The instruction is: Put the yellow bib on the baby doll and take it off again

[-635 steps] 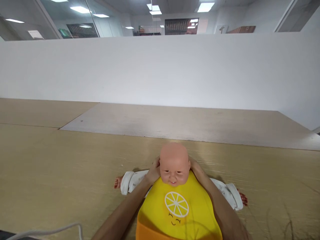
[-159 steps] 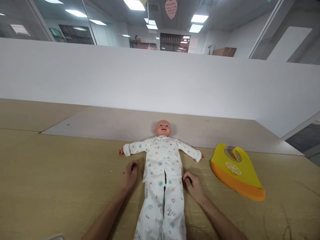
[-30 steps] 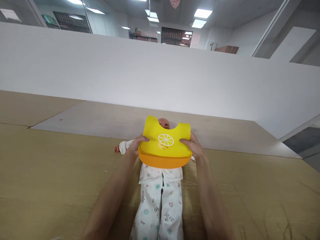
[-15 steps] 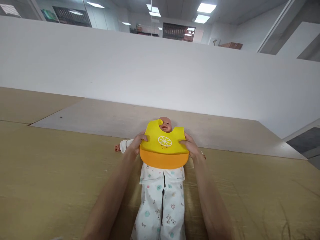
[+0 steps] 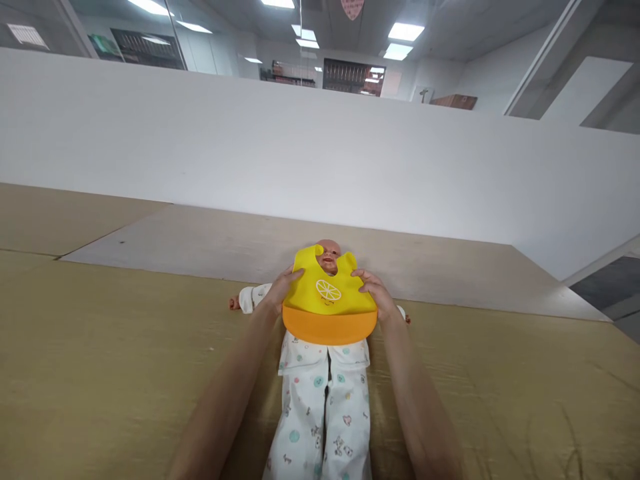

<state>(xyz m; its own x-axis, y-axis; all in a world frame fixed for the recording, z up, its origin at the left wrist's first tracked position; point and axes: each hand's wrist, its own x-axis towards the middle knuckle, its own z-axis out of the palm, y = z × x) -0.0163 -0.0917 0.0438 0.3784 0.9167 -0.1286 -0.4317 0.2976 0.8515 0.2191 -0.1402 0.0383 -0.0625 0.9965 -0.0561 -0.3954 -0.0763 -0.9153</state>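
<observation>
1. In the lower middle of the frame, a yellow bib [image 5: 327, 300] with an orange catch pocket along its bottom edge was held up over the chest of a baby doll [image 5: 320, 393]. The doll lay on its back on a table [image 5: 100, 373], arms out to the sides. Its head [image 5: 329, 252] showed through the bib's neck notch, with one rounded tip of the bib lying over the cheek on the frame's left.
2. The left hand [image 5: 283, 288] was at the bib's left edge, its fingers curled, pinching the yellow rim against the thumb. The forearm rose from the bottom of the frame.
3. The right hand [image 5: 371, 290] was at the bib's right edge, its fingers slightly spread and laid over the top of the rim. The thumb was hidden behind the bib, so the pinch could not be seen in full.
4. The doll wore white pajamas [image 5: 320, 413] with small coloured prints. The pants ran down between the two forearms, and a cuffed sleeve [image 5: 254, 299] stuck out just beside the left hand.
5. Behind the table stood a white wall [image 5: 300, 160], and in the upper left of the frame, beyond it, were glass panels [image 5: 140, 40].
</observation>
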